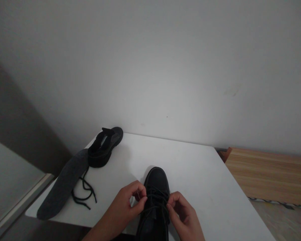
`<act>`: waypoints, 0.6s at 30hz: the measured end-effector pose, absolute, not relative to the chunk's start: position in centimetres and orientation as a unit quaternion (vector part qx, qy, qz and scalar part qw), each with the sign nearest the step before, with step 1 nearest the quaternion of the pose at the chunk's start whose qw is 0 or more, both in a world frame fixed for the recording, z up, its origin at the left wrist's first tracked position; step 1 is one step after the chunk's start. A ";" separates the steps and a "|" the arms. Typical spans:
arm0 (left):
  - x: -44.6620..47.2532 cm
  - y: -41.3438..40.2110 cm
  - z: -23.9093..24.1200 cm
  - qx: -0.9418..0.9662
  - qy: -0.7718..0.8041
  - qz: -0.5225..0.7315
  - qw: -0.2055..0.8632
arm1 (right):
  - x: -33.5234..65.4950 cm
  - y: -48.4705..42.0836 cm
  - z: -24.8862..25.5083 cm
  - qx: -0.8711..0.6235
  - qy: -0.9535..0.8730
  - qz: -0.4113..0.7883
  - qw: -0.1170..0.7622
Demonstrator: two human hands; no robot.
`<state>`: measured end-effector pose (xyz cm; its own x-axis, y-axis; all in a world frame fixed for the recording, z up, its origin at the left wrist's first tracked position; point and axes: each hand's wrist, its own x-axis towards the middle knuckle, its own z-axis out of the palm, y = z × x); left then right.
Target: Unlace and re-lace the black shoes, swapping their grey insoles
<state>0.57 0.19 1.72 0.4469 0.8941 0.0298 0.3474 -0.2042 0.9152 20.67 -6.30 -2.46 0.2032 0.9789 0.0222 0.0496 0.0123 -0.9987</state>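
A black shoe (pixel 156 187) stands on the white table (pixel 203 180) with its toe pointing away from me. My left hand (pixel 126 204) pinches the black lace on the shoe's left side. My right hand (pixel 184 214) pinches the lace on the right side. Both hands have their fingers closed on the lace (pixel 154 200) over the eyelets. A second black shoe (pixel 105 145) lies at the table's far left corner with its tongue pulled open.
A grey insole (pixel 62 184) lies along the table's left edge, partly over it. A loose black lace (pixel 84 192) lies beside the insole. A wooden surface (pixel 268 174) sits lower at the right. A plain wall stands behind the table.
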 end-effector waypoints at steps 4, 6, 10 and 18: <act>0.7 0.2 1.9 0.715 0.434 0.311 0.452 | 20.5 -6.2 -2.6 -0.554 -0.464 0.407 0.559; 0.8 0.2 1.9 0.712 0.434 0.315 0.453 | 20.5 -6.2 -2.7 -0.551 -0.458 0.404 0.569; 0.8 0.3 1.7 0.708 0.433 0.319 0.458 | 20.4 -6.2 -3.0 -0.542 -0.446 0.409 0.583; 0.5 0.0 1.8 0.704 0.418 0.322 0.475 | 20.1 -6.2 -3.1 -0.545 -0.435 0.398 0.596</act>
